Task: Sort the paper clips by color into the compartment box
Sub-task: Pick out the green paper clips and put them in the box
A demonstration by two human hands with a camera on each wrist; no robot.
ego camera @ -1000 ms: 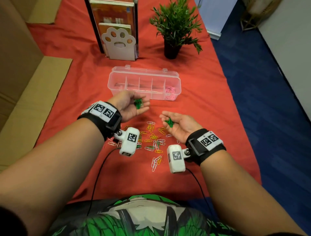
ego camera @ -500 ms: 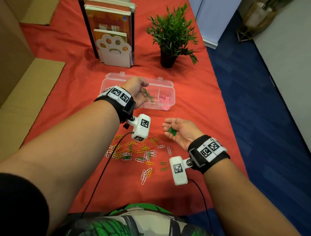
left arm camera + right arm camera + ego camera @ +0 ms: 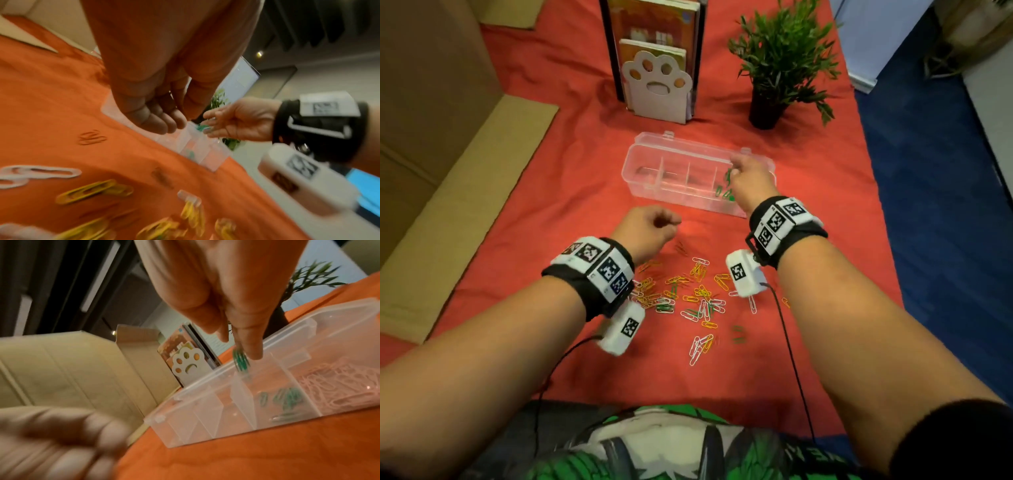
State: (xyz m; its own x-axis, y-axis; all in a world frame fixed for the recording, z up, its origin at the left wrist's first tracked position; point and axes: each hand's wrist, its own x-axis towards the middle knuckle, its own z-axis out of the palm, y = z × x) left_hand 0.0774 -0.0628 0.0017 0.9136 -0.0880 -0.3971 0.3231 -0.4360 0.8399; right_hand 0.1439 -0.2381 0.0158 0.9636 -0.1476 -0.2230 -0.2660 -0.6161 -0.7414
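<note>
**Hands swapping at the box: green batch going in**

Nearest, at 12 o'clock, the mixed pile of loose clips (image 3: pixel 688 294) is still lying on the red cloth (image 3: pixel 551 192): yellow, white, orange and a few green.

At 11 o'clock the left hand (image 3: pixel 647 229), at the box half a second ago, is now hanging back over the cloth, fingers loosely curled and holding nothing.

At 1 o'clock the right hand (image 3: pixel 748 181), palm-up and waiting before, is now reaching over the compartment box (image 3: pixel 654 171), fingers pointing down. Green clips (image 3: pixel 240 361) are showing at its fingertips; pinched or already falling, I cannot tell. Others are lying below in the second compartment from the right, beside the pink clips (image 3: pixel 329 386).

Judgement: green is landing correctly, and three compartments are waiting.
</note>
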